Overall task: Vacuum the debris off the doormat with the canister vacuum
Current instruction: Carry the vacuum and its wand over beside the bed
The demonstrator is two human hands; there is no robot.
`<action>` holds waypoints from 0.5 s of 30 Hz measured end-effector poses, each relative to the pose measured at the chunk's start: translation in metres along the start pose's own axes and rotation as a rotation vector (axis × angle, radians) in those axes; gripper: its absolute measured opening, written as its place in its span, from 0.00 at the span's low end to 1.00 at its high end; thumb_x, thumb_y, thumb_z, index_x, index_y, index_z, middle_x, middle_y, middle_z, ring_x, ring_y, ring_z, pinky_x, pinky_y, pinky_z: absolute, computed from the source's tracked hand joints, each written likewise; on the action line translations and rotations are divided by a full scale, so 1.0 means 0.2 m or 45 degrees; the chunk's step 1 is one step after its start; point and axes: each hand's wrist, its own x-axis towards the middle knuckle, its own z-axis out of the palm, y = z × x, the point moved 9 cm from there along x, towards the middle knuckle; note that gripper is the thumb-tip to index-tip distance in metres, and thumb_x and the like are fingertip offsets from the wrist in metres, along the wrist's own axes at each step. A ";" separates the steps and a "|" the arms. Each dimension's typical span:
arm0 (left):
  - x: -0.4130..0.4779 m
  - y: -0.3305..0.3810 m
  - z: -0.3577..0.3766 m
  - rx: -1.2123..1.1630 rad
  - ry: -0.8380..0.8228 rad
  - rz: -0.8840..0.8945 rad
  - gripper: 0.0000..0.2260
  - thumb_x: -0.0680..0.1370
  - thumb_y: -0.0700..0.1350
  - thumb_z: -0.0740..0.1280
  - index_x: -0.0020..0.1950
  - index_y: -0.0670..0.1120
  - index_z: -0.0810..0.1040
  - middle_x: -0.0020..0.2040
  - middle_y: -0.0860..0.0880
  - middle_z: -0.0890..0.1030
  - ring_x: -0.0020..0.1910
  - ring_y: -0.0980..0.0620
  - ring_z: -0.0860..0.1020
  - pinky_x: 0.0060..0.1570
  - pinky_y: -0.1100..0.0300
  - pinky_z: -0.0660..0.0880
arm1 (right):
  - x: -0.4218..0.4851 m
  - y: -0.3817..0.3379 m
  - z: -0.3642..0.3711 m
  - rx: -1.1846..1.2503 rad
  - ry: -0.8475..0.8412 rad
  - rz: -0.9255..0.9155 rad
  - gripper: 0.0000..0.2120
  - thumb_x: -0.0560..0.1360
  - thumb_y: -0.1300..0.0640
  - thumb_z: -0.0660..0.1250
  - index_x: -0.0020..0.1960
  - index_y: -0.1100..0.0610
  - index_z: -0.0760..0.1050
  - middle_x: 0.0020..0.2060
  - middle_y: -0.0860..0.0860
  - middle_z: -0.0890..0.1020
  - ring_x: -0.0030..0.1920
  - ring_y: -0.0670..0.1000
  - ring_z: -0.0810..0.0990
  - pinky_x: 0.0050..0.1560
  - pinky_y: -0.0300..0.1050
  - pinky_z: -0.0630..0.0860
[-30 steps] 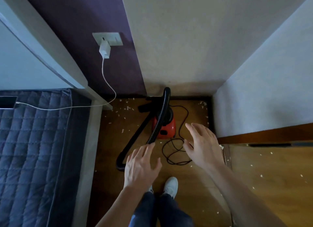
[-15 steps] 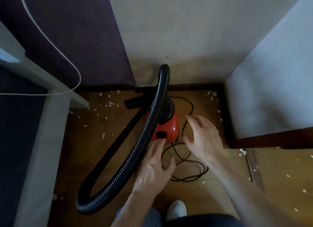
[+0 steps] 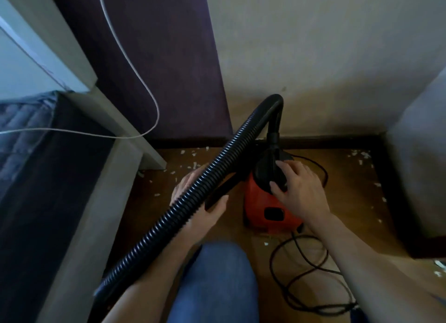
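Left grip (image 3: 205, 216): hose (image 3: 193, 195) is covering fingers; cannot tell closure.
Right grip (image 3: 301, 192): is clasping canister vacuum (image 3: 265, 202) top.

I see the canister (image 3: 261, 202) on the floor (image 3: 350, 190); hose (image 3: 193, 202) and wand (image 3: 223, 188) to its left, cord (image 3: 299, 272) nearer, bed (image 3: 24, 141) far left.

The vacuum (image 3: 268, 202) is smooth, faintly glossy orange-red plastic with a black plastic top. Its hose (image 3: 193, 197) is ribbed black plastic, and the tube (image 3: 217, 192) is smooth and matt. The floor (image 3: 350, 202) is polished brown wood with white papery scraps (image 3: 193, 166). The bedcover (image 3: 21, 134) is quilted cloth.
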 end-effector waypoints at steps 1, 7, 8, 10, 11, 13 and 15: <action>-0.03 -0.08 0.04 0.039 -0.024 -0.064 0.28 0.78 0.62 0.66 0.73 0.47 0.71 0.67 0.46 0.76 0.68 0.45 0.75 0.66 0.45 0.75 | -0.01 0.00 0.02 -0.006 0.004 -0.008 0.28 0.76 0.46 0.71 0.72 0.56 0.74 0.63 0.56 0.79 0.65 0.61 0.78 0.63 0.60 0.77; -0.21 -0.53 0.31 0.004 -0.500 -0.497 0.49 0.69 0.81 0.52 0.80 0.49 0.63 0.76 0.48 0.68 0.75 0.48 0.67 0.73 0.51 0.68 | -0.07 0.04 0.10 0.035 0.026 0.029 0.30 0.76 0.47 0.73 0.73 0.59 0.72 0.61 0.59 0.78 0.62 0.63 0.78 0.57 0.59 0.79; -0.22 -0.56 0.33 0.030 -0.521 -0.473 0.48 0.69 0.79 0.56 0.80 0.49 0.63 0.77 0.48 0.67 0.76 0.49 0.65 0.75 0.51 0.65 | -0.07 0.03 0.11 0.031 0.026 0.022 0.31 0.76 0.46 0.73 0.73 0.59 0.71 0.61 0.59 0.78 0.62 0.63 0.78 0.56 0.59 0.79; -0.22 -0.57 0.36 0.083 -0.571 -0.449 0.40 0.74 0.70 0.64 0.79 0.49 0.65 0.76 0.48 0.68 0.75 0.48 0.66 0.74 0.52 0.64 | -0.06 0.03 0.12 0.018 0.023 0.006 0.31 0.76 0.46 0.72 0.73 0.59 0.71 0.60 0.59 0.79 0.61 0.63 0.79 0.55 0.59 0.79; -0.22 -0.56 0.36 0.085 -0.572 -0.428 0.36 0.76 0.66 0.67 0.78 0.49 0.67 0.75 0.49 0.70 0.73 0.49 0.68 0.72 0.53 0.65 | -0.07 0.03 0.13 0.020 0.023 0.008 0.31 0.76 0.46 0.72 0.73 0.59 0.71 0.60 0.59 0.79 0.60 0.63 0.79 0.55 0.59 0.80; -0.22 -0.52 0.37 0.001 -0.533 -0.363 0.30 0.76 0.65 0.66 0.72 0.49 0.74 0.67 0.50 0.76 0.66 0.51 0.74 0.68 0.51 0.72 | -0.07 0.04 0.14 0.022 0.031 0.017 0.31 0.76 0.45 0.72 0.73 0.60 0.71 0.60 0.59 0.79 0.60 0.63 0.79 0.55 0.59 0.80; -0.27 -0.49 0.40 -0.109 -0.504 -0.345 0.28 0.74 0.66 0.63 0.67 0.49 0.77 0.60 0.52 0.78 0.61 0.53 0.77 0.62 0.50 0.76 | -0.07 0.05 0.16 0.016 0.038 0.016 0.32 0.76 0.45 0.72 0.74 0.60 0.70 0.60 0.60 0.79 0.60 0.63 0.79 0.55 0.59 0.80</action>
